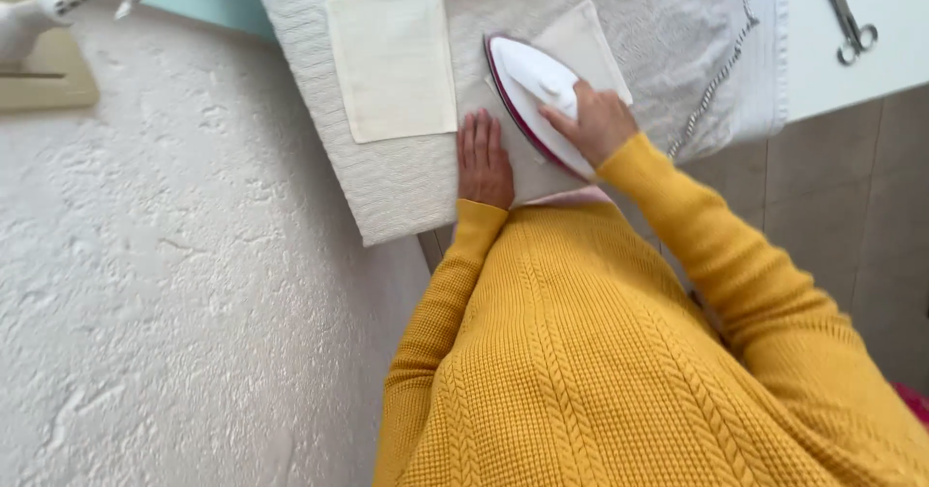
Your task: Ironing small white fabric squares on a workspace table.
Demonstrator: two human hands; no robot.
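Yellow sweater sleeves nearest. Right hand (598, 119) closed round iron (535, 95) handle: heavy, hot, rigid. Left hand (483, 158) lay flat, open, pinning thin limp cloth (581, 42) at ironing pad (406, 187) near edge.

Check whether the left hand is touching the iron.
Apart. The head view shows the left hand lying flat on the cloth piece, with a strip of cloth visible between its fingers and the iron.

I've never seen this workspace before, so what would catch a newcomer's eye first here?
First, the white iron with a dark red rim, gripped by the right hand on a pale cloth piece at the centre. Next, the left hand lies flat beside it, and a cream fabric rectangle lies further left.
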